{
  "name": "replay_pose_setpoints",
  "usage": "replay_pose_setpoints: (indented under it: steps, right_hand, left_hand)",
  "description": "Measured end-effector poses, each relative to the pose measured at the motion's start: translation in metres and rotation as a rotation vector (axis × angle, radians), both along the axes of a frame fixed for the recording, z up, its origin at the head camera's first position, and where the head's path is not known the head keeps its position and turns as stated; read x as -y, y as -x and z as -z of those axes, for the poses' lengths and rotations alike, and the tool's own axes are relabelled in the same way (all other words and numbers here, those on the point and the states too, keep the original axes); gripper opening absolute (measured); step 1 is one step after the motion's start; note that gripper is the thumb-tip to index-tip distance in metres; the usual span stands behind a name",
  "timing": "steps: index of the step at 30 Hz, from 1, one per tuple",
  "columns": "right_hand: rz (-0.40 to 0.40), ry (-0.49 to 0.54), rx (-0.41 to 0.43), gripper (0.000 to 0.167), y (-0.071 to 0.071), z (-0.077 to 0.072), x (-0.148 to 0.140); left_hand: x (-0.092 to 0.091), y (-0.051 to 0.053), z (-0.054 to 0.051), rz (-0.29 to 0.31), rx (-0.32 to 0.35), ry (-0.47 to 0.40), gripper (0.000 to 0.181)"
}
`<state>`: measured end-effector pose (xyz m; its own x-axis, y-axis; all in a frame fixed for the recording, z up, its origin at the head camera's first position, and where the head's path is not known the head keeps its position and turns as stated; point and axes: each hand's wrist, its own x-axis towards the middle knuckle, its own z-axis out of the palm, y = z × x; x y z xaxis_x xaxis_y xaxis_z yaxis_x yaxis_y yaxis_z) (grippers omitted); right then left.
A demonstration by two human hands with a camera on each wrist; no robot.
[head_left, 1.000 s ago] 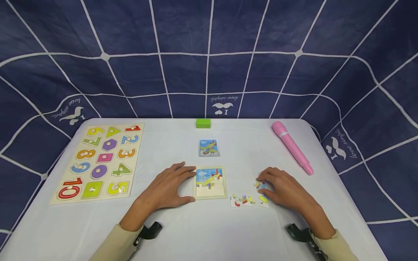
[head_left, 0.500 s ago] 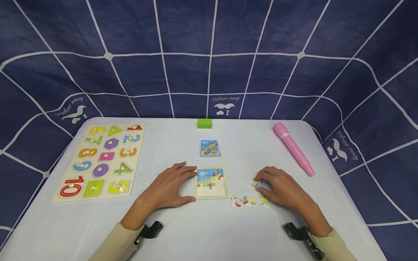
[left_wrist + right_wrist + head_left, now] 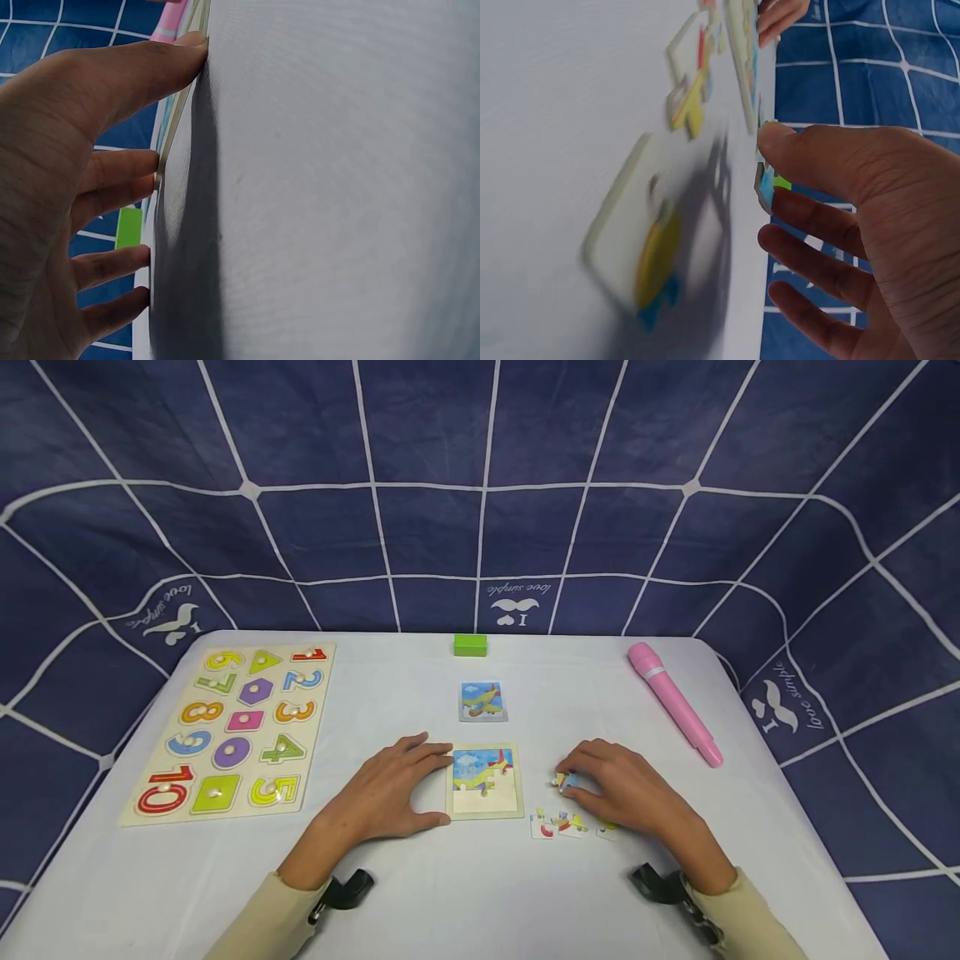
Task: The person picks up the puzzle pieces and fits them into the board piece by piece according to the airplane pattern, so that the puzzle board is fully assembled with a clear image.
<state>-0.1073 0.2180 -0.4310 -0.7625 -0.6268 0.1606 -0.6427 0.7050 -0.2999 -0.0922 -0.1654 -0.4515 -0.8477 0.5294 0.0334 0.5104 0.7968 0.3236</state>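
In the head view, my left hand (image 3: pixel 386 793) rests on the table with its thumb and fingertips touching the left edge of a small wooden jigsaw tray (image 3: pixel 487 815). The tray's upper part carries a plane picture in sky blue and yellow; bare wood shows at its lower right. To the right of the tray, my right hand (image 3: pixel 626 787) pinches a blue jigsaw piece (image 3: pixel 764 186) between thumb and forefinger, just above the table. Several loose pieces lie below it, including a red-marked piece (image 3: pixel 542 828) and a yellow-marked one (image 3: pixel 658 255) under the right hand.
Behind the tray lies a small plane picture card (image 3: pixel 483 702), with a green block (image 3: pixel 470 646) at the far edge. A wooden number and shape board (image 3: pixel 247 747) occupies the left side. A pink microphone-like stick (image 3: pixel 675 706) lies at the right. A dark checked cloth hangs behind.
My right hand has picked the blue jigsaw piece out from the loose ones and moved left towards the tray with it. The left hand stays at the tray's edge.
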Motion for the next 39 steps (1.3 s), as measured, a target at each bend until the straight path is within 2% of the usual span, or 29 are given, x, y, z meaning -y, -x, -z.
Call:
replay_pose_setpoints:
  steps: [5, 20, 39]
  right_hand:
    - [-0.042, -0.017, -0.002, 0.03, 0.004, -0.004, 0.011]
    - [-0.101, -0.033, 0.028, 0.032, 0.013, -0.01, 0.039]
    - [-0.118, -0.077, -0.034, 0.032, 0.02, -0.001, 0.077]
  left_hand:
    - [0.0, -0.001, 0.0, 0.0, -0.001, 0.001, 0.082]
    - [0.0, -0.002, 0.002, 0.002, 0.007, -0.004, 0.082]
    - [0.0, 0.001, -0.001, 0.009, -0.001, -0.003, 0.081]
